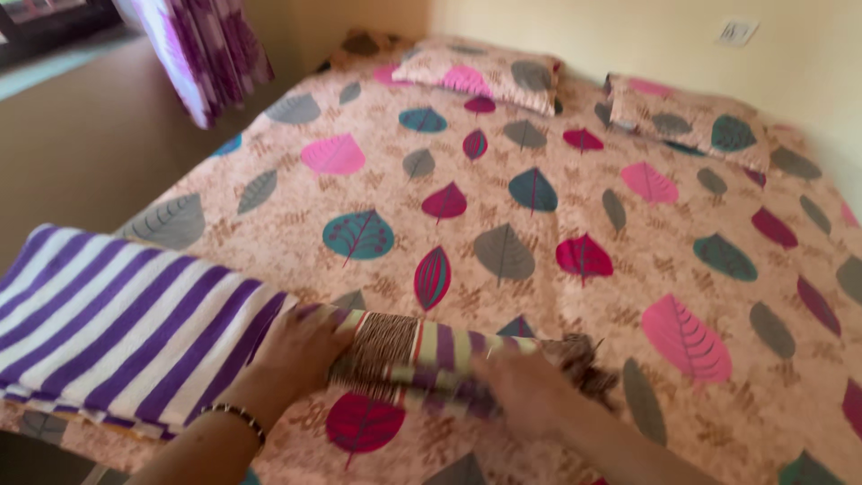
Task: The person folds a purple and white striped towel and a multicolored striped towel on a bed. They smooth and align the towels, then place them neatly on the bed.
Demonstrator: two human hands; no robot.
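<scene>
Purple-and-white striped cloth [117,332], folded flat, lies on the near left corner of the bed, and from under its right edge runs a narrower folded band of fabric striped in green, purple, red and a fine brown zebra-like weave [409,355]. Both rest on the bed's cotton sheet [539,269], a pale pink ground printed with large leaves in teal, grey, magenta and bright pink.

In the head view, the left hand [301,350] comes up from the bottom edge with the forearm angled to the upper right, a dark beaded bracelet [235,415] around the wrist. Its fingers are curled over and pressed onto the place where the purple-striped cloth meets the multicoloured band, gripping the fabric edge there rather than lying spread.

The right hand [525,386] enters from the lower right, forearm slanting up to the left. It lies on the right end of the multicoloured band, just beside the dark fringed end [588,359] of that fabric. The hand is blurred, so whether its fingers pinch the cloth or only press on it cannot be told. The two hands are near each other, with a short stretch of the band between them.

Farther up the bed, two pillows in the same leaf print [485,72] lie by the cream wall [584,27]. A purple patterned curtain [211,54] hangs at the upper left.
</scene>
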